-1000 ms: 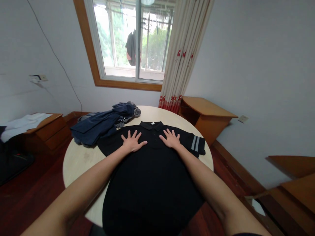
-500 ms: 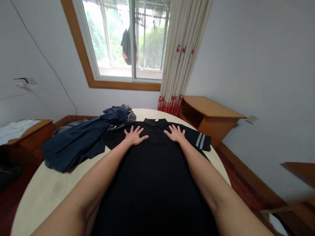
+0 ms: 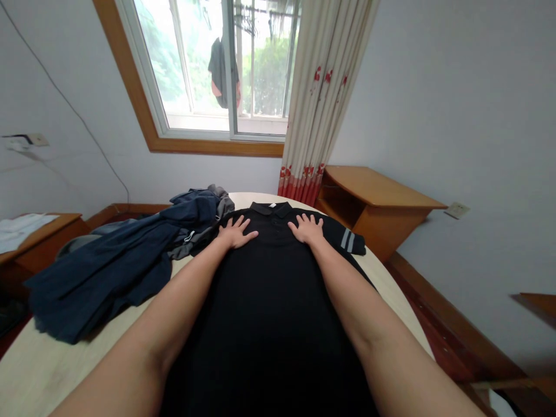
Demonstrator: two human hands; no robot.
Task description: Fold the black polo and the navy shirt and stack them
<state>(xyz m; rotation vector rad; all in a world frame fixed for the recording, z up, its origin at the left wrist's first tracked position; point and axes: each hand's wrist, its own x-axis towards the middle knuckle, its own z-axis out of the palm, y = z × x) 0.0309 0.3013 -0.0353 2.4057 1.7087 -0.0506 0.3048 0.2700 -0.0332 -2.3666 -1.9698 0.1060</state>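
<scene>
A black polo shirt [image 3: 271,301] lies spread front-up on a round pale table [image 3: 52,365], collar at the far side. Its right sleeve, marked with two grey stripes [image 3: 346,238], lies flat at the table's far right. My left hand [image 3: 235,232] rests flat on the shirt's upper chest, left of the collar, fingers spread. On the other side of the collar my right hand [image 3: 307,229] presses the cloth the same way, fingers apart. Neither hand holds anything.
A heap of dark blue and grey clothes [image 3: 125,255] lies on the table to the left of the shirt. A wooden cabinet [image 3: 377,205] stands at the right by the curtain [image 3: 321,98]. A low wooden unit with white cloth [image 3: 26,231] is at far left.
The view has moved forward and lower over the table, so the shirt and blue clothes look larger. Both hands slid a little farther up the shirt, toward the collar, staying flat.
</scene>
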